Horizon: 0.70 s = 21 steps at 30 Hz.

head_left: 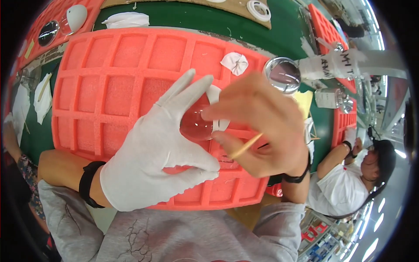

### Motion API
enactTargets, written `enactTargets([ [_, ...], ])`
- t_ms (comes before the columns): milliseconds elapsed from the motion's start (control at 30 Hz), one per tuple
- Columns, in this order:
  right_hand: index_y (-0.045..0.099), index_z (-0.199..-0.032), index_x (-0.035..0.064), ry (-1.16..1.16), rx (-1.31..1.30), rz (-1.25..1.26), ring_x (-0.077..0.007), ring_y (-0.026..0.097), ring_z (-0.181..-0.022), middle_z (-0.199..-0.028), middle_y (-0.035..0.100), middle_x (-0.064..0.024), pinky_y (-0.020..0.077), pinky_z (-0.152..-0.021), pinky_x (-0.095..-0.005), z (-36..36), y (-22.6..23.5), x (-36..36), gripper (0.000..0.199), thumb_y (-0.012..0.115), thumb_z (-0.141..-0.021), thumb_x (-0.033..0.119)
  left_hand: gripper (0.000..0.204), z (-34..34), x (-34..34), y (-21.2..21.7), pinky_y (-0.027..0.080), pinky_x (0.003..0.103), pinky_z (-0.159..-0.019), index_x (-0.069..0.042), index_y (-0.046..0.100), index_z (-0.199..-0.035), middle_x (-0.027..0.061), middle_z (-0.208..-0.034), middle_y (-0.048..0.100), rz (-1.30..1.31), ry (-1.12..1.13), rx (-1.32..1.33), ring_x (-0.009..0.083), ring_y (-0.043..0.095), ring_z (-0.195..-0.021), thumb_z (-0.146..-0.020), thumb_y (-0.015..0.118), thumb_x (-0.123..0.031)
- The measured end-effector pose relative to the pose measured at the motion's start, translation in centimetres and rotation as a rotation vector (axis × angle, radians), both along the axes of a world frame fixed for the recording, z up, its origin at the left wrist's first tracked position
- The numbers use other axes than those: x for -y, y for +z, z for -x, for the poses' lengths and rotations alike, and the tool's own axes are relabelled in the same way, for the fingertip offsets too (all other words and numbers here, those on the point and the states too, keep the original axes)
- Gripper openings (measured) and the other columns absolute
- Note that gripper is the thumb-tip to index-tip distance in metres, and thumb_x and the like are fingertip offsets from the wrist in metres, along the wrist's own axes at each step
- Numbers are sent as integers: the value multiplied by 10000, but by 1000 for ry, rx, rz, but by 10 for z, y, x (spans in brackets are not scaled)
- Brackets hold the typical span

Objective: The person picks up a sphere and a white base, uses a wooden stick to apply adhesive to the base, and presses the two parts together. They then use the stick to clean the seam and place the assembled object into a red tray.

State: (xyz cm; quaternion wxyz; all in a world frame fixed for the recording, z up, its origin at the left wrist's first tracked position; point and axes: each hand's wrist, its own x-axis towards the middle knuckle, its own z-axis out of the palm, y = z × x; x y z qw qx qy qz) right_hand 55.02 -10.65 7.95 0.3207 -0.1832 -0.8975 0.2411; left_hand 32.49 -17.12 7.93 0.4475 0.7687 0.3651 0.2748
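My left hand (pixel 148 148) wears a white glove and curls around a clear, rounded plastic piece (pixel 196 125), with the foam showing through it. A white part (pixel 222 125) shows at the clear piece's right side, partly covered by my fingers; whether the two are joined, I cannot tell. My bare right hand (pixel 266 126) is smeared by motion. It holds a thin wooden stick (pixel 247 146) in its curled fingers, while its thumb and forefinger are at the clear piece's right edge. Both hands are over a pink foam tray (pixel 109 78) with square pockets.
A crumpled white cloth (pixel 235 63) lies on the tray's far right. Beyond it are a round mirror-like dish (pixel 283 75) and a clear bottle (pixel 327 98). A white-wrapped post (pixel 327 65) stands at right. Another person (pixel 349 174) works at right. White cloths (pixel 125 20) lie on the green table.
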Motion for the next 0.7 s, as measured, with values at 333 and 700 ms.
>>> enactTargets([
  [333,744,-1007,41,-137,265,-385,-193,674,-639,-931,707,-94,507,-479,-286,-4,-8,46,277,794,-734,41,146,6,12,-8,200,534,-1269,-134,807,-871,273,-1550,424,-51,34,110,395,412,-1464,-747,848,-69],
  [700,677,-959,5,-288,191,-197,-238,702,-745,-903,693,-108,543,-586,-303,-3,-14,36,245,820,-760,-13,535,0,-27,-24,457,479,-1087,-105,665,-1247,138,-1366,594,-81,131,197,376,524,-1319,-748,851,-154],
])
